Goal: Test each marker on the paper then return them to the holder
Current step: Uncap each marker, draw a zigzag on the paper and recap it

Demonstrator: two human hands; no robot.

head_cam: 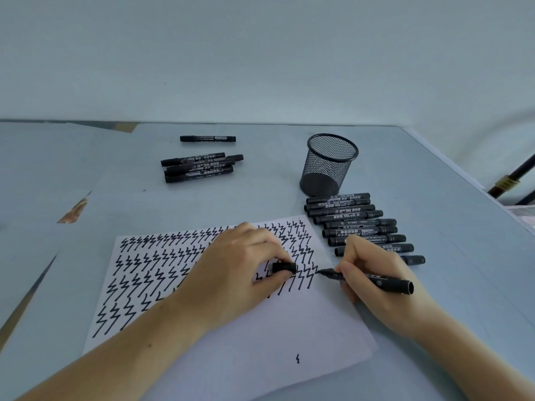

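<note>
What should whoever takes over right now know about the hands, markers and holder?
Left hand pinches the cap and rests on the paper.
Right hand grips the uncapped marker, tip at the paper.
Mesh holder stands upright and looks empty.
Row of markers lies right of the paper; small group and a single marker lie farther back.
Done: many zigzag test marks.
Left: recap, test the rest, fill the holder.

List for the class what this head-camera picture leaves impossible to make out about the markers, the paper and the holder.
1. Head view: the left hand covers part of the zigzags on the paper.
2. The right hand hides the ends of the nearest markers in the row of markers.
3. Marker label print is too small and blurred to read.
4. The mesh holder looks empty, though its floor shows only through the mesh.
5. The table is cut off by the frame's edges.
</note>
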